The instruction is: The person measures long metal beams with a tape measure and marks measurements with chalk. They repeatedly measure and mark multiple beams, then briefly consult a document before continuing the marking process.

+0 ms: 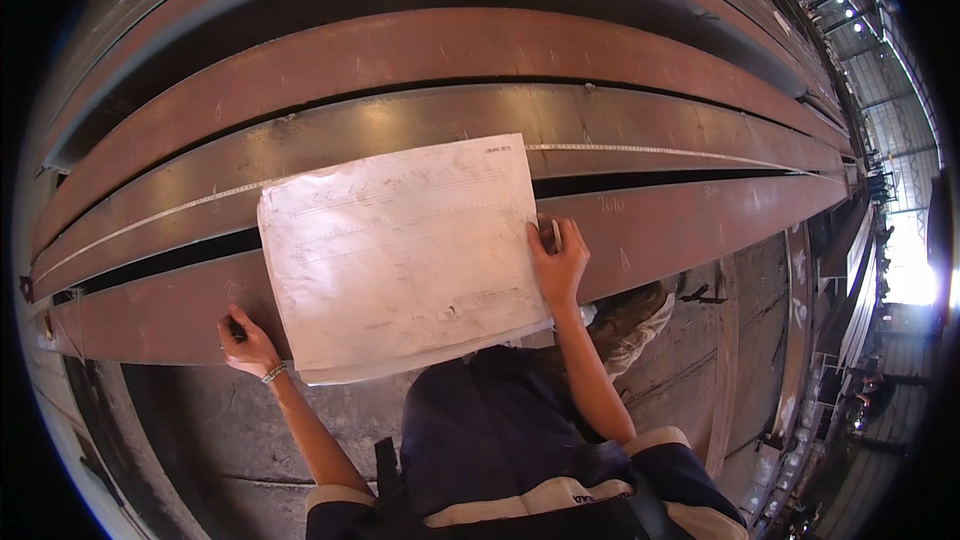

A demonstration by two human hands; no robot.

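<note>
A large creased sheet of paper point(400, 260) with faint printed lines and smudges lies over the steel beams in front of me; layered edges at its bottom suggest more sheets beneath. My right hand point(560, 260) is closed at the sheet's right edge, its thumb against the paper, with a thin pale stick point(556, 231) between the fingers. Beside the lower left corner of the paper, my left hand point(247, 343) rests near the closest beam point(660, 230), fingers curled; whatever they may hold is hidden. A measuring tape point(660, 150) stretches along the second beam, partly covered by the paper.
Several long reddish-brown beams point(450, 40) lie side by side ahead, with dark gaps between them. Chalk marks show on the nearest ones. My shoe point(635, 320) is on the floor point(690, 370) at the right. Further right, metal stock point(795, 340) lines a bright workshop aisle.
</note>
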